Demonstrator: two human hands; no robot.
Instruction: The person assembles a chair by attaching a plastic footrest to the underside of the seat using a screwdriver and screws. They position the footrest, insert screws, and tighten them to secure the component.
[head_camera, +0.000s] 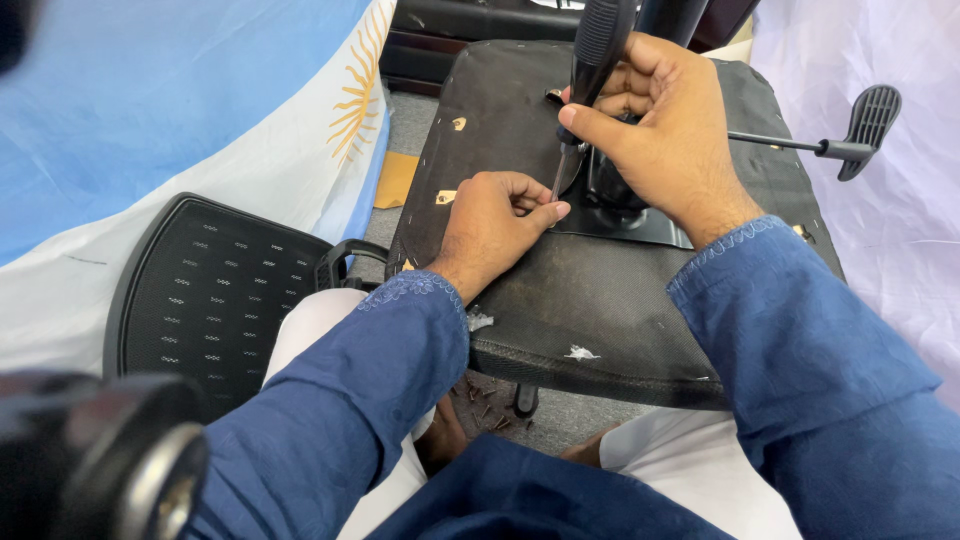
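Note:
An upturned office chair seat (590, 300), covered in black fabric, lies across my lap. My right hand (660, 130) is wrapped around the black handle of a screwdriver (598, 45), held upright over the metal mechanism plate (640, 222) in the seat's middle. My left hand (495, 225) rests on the seat beside the plate, and its fingertips pinch the screwdriver's metal shaft near the tip. The tip itself is hidden behind my fingers.
A black height lever (868, 118) sticks out to the right of the seat. A black mesh chair back (205, 290) lies at the left on a blue, white and yellow cloth (150, 110). Several loose screws (483, 398) lie on the floor under the seat. A blurred dark object (95, 460) fills the lower left corner.

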